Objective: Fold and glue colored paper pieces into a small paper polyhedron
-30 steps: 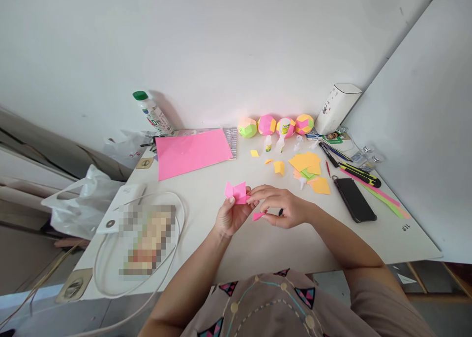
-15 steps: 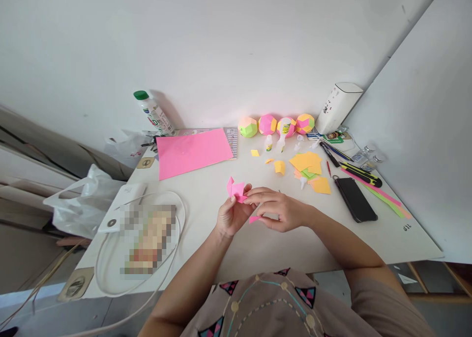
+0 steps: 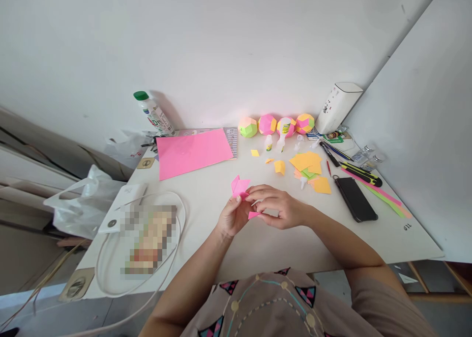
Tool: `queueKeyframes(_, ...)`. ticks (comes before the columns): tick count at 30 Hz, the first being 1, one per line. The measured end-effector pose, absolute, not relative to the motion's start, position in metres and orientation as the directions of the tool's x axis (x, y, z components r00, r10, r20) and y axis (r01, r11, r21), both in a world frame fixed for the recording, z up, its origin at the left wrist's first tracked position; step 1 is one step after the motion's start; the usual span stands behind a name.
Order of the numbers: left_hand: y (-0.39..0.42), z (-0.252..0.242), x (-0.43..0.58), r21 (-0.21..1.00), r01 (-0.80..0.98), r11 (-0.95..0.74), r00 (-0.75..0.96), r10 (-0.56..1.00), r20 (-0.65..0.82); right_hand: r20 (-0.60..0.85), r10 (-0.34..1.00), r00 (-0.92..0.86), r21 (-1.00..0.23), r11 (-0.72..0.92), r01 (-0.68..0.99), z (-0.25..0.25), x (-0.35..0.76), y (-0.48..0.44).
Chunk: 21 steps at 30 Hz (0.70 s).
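Between thumb and fingers, my left hand point(image 3: 233, 215) grips a folded pink paper piece point(image 3: 240, 186) with pointed flaps standing up. My right hand point(image 3: 280, 207) reaches in from the right, its fingertips against the near edge of that folded piece. A smaller pink paper piece point(image 3: 253, 214) is pinched low between the right thumb and a finger. Beyond the hands, orange paper pieces point(image 3: 280, 168) lie on the white table point(image 3: 206, 238), and several multicoloured paper balls point(image 3: 267, 125) sit in a row along the wall.
At left are pink sheets point(image 3: 195, 153), a bottle with a green cap point(image 3: 157, 113) and a white cable point(image 3: 180, 229). Small glue bottles point(image 3: 268, 143) stand near the balls. To the right lie a black phone point(image 3: 356, 199), a utility knife point(image 3: 363, 174) and stacked paper squares point(image 3: 308, 162).
The folded pink piece has turned and shifted slightly right in my left hand. My right hand has moved a little, raising the smaller pink piece slightly.
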<state>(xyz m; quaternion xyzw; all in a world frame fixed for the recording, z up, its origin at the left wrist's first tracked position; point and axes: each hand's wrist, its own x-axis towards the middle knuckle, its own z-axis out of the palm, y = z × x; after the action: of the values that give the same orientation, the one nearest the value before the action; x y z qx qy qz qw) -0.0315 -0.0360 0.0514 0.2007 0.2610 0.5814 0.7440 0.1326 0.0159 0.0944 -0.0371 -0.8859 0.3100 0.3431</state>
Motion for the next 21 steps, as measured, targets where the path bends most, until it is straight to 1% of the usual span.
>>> queueKeyframes(4, -0.035, 0.053, -0.031, 0.594, -0.769, 0.237, 0.166, 0.971, -0.172, 0.606, 0.302, -0.736, -0.596, 0.785, -0.168, 0.097, 0.134, 0.016)
queueKeyframes(6, -0.034, 0.053, -0.032, 0.596, -0.776, 0.207, 0.143, 0.978, -0.154, 0.578, 0.368, -0.729, -0.653, 0.744, -0.142, 0.101, 0.137, 0.016)
queueKeyframes(10, -0.032, 0.052, -0.034, 0.55, -0.818, 0.168, 0.113, 0.985, -0.133, 0.379, 0.561, -0.736, -0.827, 0.563, 0.003, 0.11, 0.144, 0.018)
queueKeyframes(12, -0.032, 0.052, -0.034, 0.522, -0.834, 0.178, 0.121, 0.982, -0.142, 0.275, 0.61, -0.743, -0.909, 0.416, 0.005, 0.113, 0.146, 0.02)
queueKeyframes(14, -0.033, 0.054, -0.033, 0.512, -0.837, 0.192, 0.134, 0.98, -0.15, 0.189, 0.625, -0.758, -0.969, 0.245, -0.04, 0.112, 0.147, 0.021)
queueKeyframes(16, -0.033, 0.055, -0.032, 0.518, -0.831, 0.203, 0.142, 0.978, -0.156, 0.13, 0.613, -0.779, -0.991, 0.096, -0.09, 0.108, 0.146, 0.023)
queueKeyframes(19, -0.035, 0.054, -0.031, 0.538, -0.814, 0.218, 0.155, 0.975, -0.161, 0.09, 0.574, -0.814, -0.99, -0.036, -0.135, 0.101, 0.143, 0.023)
queueKeyframes(21, -0.035, 0.053, -0.031, 0.564, -0.792, 0.235, 0.18, 0.972, -0.153, 0.073, 0.564, -0.822, -0.987, -0.078, -0.141, 0.098, 0.141, 0.023)
